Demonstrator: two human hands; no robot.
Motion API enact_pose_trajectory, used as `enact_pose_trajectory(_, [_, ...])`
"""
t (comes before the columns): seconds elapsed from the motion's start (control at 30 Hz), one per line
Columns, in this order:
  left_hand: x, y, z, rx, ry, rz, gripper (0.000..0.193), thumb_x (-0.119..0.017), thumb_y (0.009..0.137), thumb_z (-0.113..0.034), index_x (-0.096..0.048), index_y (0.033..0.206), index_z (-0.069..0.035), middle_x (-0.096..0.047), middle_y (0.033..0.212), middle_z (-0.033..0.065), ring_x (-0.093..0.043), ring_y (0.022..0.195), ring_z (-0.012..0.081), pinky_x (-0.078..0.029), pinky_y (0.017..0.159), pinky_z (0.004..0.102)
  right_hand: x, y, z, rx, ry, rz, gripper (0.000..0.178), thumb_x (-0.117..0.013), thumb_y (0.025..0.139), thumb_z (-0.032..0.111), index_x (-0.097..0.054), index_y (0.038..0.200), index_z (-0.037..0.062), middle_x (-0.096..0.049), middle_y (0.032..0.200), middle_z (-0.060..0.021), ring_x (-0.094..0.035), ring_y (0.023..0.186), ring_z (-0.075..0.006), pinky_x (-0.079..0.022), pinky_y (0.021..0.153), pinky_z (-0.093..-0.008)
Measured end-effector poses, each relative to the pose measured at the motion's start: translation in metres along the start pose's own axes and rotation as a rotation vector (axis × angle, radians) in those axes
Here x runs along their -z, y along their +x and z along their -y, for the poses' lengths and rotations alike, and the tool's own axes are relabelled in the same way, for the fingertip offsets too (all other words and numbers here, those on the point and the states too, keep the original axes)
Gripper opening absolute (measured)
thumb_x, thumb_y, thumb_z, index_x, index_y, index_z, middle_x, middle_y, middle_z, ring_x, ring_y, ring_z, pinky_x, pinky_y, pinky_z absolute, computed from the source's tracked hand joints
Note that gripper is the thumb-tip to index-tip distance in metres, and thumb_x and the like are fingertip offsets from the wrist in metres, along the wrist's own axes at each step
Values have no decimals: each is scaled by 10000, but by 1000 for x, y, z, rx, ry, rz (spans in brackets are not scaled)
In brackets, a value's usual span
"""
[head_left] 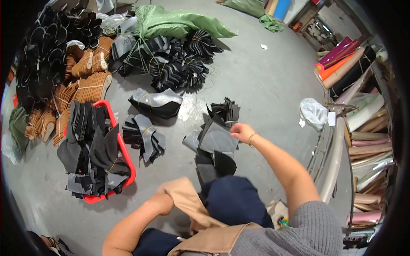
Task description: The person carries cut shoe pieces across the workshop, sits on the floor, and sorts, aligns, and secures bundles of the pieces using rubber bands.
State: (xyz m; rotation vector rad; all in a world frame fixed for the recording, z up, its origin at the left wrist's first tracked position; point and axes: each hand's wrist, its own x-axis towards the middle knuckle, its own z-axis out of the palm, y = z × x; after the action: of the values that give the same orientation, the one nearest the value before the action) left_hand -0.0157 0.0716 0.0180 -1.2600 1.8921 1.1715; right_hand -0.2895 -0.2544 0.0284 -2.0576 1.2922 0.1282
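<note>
My right hand [244, 133] reaches forward to a pile of cut pieces on the floor, its fingers closed at the right edge of a grey cut piece [218, 137]. Just behind that piece stands a fanned bundle of black cut pieces [226, 111]. More black pieces [218, 165] lie on the near side, close to my knee. At my lap, my left hand [163, 202] is closed on the raised edge of a beige apron [188, 198]; the cloth partly hides its fingers.
At left, a red basket [126, 160] is full of black and grey pieces. Tied bundles [156, 102] lie beside it. Stacked brown soles [92, 87], a green sack [179, 24] and more black bundles [171, 64] lie farther back. Material rolls [369, 149] line the right side.
</note>
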Motion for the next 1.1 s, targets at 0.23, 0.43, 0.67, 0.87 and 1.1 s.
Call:
enact_pose_trajectory(0.23, [110,119,-26,-20,-1103,-966,283,-580,805,-91,-559,1077,-15,-611,1028,142,-601,905,235,-486,776,350,-65,42,-33,-17,-265,-210,552,-771,588,395,-611,1023,93,-632,958,-98,-489,1043,-282,-388,852,-417])
enact_pose_trajectory(0.43, [99,185,-101,-51,-2606,-923,398,-665,811,-273,-498,1053,-5,-560,1002,65,-535,952,182,-450,828,345,-110,-34,15,406,53,94,284,-663,636,241,-648,876,89,-586,871,-112,-496,940,-337,-419,802,-435])
enact_pose_trajectory(0.67, [47,110,-48,208,-2847,-1001,325,-606,809,-122,-530,1103,-5,-611,1027,123,-593,934,299,-475,843,448,-60,31,-41,-20,814,-370,305,-684,724,169,-572,974,34,-617,899,-111,-607,803,-210,-485,744,-329])
enact_pose_trajectory(0.87, [42,73,17,244,-2392,-1177,330,-608,806,-144,-530,1073,34,-620,969,93,-621,808,234,-522,706,353,-65,96,-79,-238,83,-527,1071,-803,572,313,-161,1382,36,-329,1349,-185,-355,1232,-331,-333,979,-426])
enact_pose_trajectory(1.1, [77,181,-22,36,-1528,-1667,1115,-813,590,-121,-50,1399,-32,-222,1417,153,-248,1289,246,-282,1019,376,-97,87,-25,-30,353,-408,900,-669,600,49,-194,1361,-19,-444,1257,-258,-451,1167,-358,-373,980,-359])
